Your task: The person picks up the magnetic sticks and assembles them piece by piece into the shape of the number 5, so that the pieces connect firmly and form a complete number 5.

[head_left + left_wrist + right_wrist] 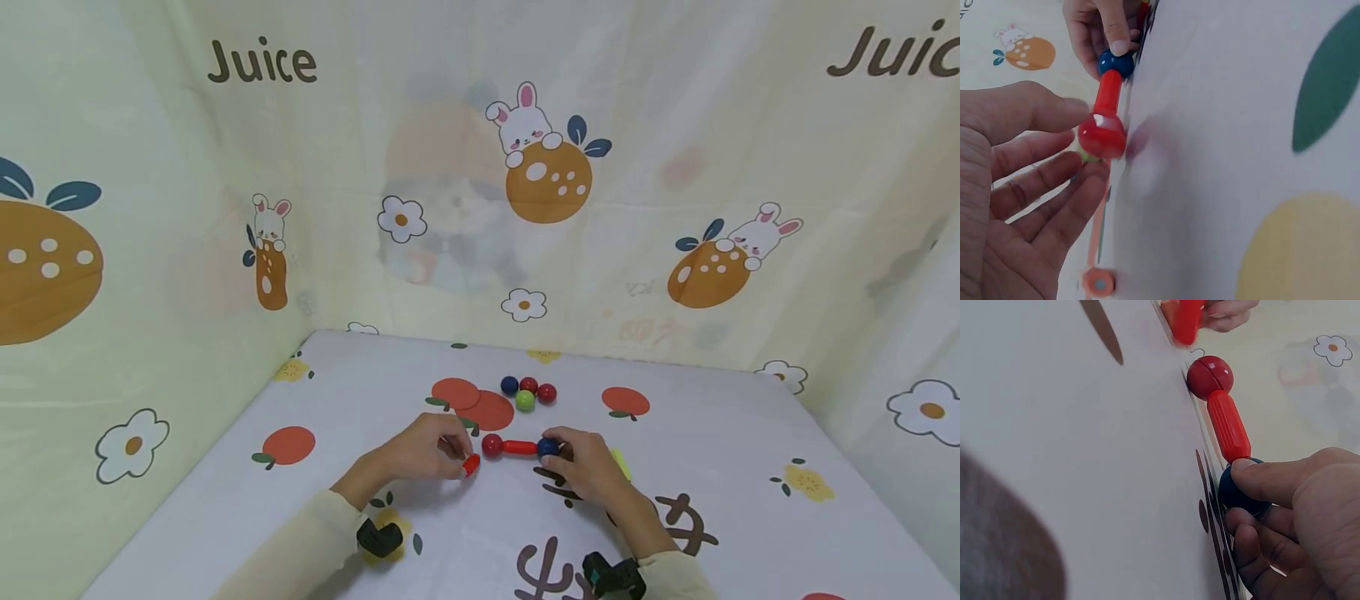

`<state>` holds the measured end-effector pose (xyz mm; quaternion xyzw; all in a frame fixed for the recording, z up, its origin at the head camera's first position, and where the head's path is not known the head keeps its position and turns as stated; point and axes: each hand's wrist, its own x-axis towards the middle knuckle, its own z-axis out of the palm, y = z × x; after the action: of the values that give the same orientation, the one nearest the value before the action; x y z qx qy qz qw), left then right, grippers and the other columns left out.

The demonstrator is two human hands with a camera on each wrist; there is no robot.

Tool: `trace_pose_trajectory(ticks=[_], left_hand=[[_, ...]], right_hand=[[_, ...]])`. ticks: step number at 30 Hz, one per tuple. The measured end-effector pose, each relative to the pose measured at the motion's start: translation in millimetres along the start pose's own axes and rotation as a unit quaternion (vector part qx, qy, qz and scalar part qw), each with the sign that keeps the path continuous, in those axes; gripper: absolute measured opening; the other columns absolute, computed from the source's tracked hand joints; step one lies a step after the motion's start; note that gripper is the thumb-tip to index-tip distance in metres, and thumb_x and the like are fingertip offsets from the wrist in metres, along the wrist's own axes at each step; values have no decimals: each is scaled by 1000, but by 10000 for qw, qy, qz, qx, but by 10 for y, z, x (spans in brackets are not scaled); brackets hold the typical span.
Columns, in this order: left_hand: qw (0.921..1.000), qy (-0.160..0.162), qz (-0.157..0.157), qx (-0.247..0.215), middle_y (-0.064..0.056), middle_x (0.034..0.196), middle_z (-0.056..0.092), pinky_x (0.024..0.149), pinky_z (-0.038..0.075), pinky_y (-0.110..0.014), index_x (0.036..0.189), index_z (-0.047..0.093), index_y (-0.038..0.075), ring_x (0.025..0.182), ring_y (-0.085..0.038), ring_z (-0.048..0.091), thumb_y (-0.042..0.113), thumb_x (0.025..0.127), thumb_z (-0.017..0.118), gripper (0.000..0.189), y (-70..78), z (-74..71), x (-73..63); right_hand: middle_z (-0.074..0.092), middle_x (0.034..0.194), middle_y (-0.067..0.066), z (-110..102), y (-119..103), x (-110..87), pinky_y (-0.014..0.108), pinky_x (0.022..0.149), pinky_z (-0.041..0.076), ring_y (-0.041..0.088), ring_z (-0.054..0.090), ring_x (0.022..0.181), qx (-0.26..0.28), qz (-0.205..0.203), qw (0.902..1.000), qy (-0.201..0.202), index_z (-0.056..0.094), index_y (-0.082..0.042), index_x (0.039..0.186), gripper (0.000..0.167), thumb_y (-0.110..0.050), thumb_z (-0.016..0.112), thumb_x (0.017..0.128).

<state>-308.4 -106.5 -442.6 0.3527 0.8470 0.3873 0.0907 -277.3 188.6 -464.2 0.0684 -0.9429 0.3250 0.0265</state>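
My left hand pinches a short red rod between thumb and fingers, just left of a joined piece. That piece is a red ball, a ridged red rod and a blue ball in a line. My right hand grips the blue ball at its right end, thumb on top in the right wrist view. The held rod is apart from the red ball there. In the left wrist view, the rod and red ball overlap and are hard to separate.
Behind the hands, a blue ball, two red balls and a green ball cluster on the printed tablecloth. A yellow piece lies beside my right hand, partly hidden by it. A printed curtain stands behind the table.
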Motion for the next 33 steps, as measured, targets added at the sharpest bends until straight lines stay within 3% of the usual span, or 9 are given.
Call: trace_pose_trajectory(ticks=[6,16,33], left_hand=[[9998,-66,148,144,-1,97,65,79,56,-22,98,76,13,85,-12,64,6,82,79,18,26,59,22],[9985,-282,49,470,6,91,65,73,55,-22,106,76,17,83,-9,62,16,80,87,28,73,144,81],[9985,-269,94,465,9,92,62,76,55,-18,103,77,13,86,-2,63,14,79,88,27,112,215,148]], right_hand=[[67,98,2,11,4,4,27,70,53,19,56,87,-10,-15,10000,-2,68,-13,129,41,-16,79,89],[66,96,2,1,20,9,28,68,53,19,56,86,-14,-1,10000,-23,68,-13,129,41,-16,79,89],[68,101,3,16,22,4,28,68,54,19,57,86,47,-43,10000,-8,68,-13,129,42,-15,79,89]])
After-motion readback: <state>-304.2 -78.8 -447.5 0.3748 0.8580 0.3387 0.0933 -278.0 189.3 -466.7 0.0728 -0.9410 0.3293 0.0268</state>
